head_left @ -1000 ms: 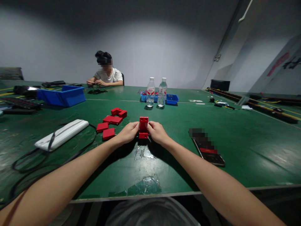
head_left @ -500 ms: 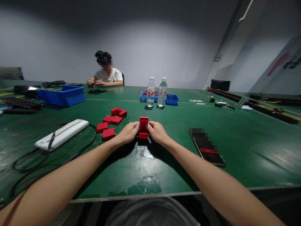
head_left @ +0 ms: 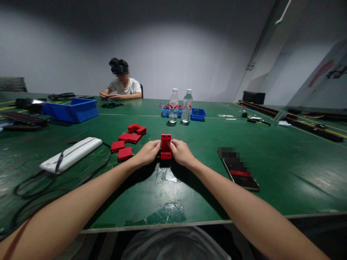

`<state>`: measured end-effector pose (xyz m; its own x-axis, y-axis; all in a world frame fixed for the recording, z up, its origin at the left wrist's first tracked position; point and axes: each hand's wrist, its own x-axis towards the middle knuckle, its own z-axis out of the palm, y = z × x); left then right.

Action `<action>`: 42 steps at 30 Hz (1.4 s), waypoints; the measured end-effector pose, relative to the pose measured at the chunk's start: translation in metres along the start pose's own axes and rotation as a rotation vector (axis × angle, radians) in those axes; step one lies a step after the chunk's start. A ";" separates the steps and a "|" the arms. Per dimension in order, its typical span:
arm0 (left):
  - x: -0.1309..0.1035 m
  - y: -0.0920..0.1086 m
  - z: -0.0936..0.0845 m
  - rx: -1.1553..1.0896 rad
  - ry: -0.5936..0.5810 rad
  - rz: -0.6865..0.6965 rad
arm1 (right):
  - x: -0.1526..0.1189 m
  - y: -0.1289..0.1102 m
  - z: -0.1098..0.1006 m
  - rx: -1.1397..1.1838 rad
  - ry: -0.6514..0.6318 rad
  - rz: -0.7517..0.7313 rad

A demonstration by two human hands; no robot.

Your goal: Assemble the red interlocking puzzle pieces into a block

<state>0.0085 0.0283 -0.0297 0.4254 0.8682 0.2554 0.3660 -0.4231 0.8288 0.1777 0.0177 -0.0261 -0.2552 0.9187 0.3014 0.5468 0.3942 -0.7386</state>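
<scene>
Between my two hands, just above the green table (head_left: 200, 155), is a red block-shaped part (head_left: 166, 145) with small dark holes along its top edge and a recessed middle. My left hand (head_left: 148, 152) is closed on its left side, and my right hand (head_left: 181, 151) grips the right side, thumbs pressed in towards the middle. Some fingertips are hidden behind the part. Left of my left hand lie several more red blocks: a flat one (head_left: 125, 154) close to the wrist, a longer one (head_left: 130, 138) beyond it, and a notched one (head_left: 137, 129) farthest back.
A white power bank-like device (head_left: 72, 153) with a black cord lies left; a phone (head_left: 238, 169) lies right. Two water bottles (head_left: 173, 108) stand ahead by a small blue tray (head_left: 198, 114). A larger blue bin (head_left: 72, 110) is back left. A person (head_left: 123, 85) sits across the table.
Almost nothing differs. The red part in my hands has tipped very slightly, and both hands keep their grip in the same place.
</scene>
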 end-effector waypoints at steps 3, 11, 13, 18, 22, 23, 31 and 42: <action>0.000 0.000 0.000 0.005 0.004 0.005 | 0.000 0.001 0.000 -0.007 0.003 0.000; 0.001 -0.001 0.000 0.042 0.006 0.007 | 0.000 0.000 0.000 -0.018 0.002 0.002; 0.001 0.000 0.000 0.047 0.013 0.006 | 0.000 0.000 0.000 -0.017 0.000 -0.004; 0.000 0.002 0.000 0.057 0.028 0.003 | 0.000 -0.001 0.000 -0.014 -0.005 -0.003; 0.000 0.004 -0.001 0.065 0.045 0.000 | 0.000 -0.001 -0.001 0.002 -0.011 -0.013; 0.000 0.004 -0.001 0.069 0.044 -0.005 | 0.000 -0.001 -0.001 0.004 -0.014 -0.014; 0.000 0.000 0.000 0.053 0.011 -0.026 | -0.001 -0.002 -0.001 -0.004 -0.018 -0.025; 0.000 0.000 -0.001 -0.008 -0.007 -0.036 | -0.001 0.001 0.001 0.029 -0.006 -0.045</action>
<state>0.0076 0.0290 -0.0293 0.4173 0.8813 0.2217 0.3751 -0.3892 0.8413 0.1775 0.0175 -0.0274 -0.2834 0.9001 0.3309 0.5115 0.4338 -0.7418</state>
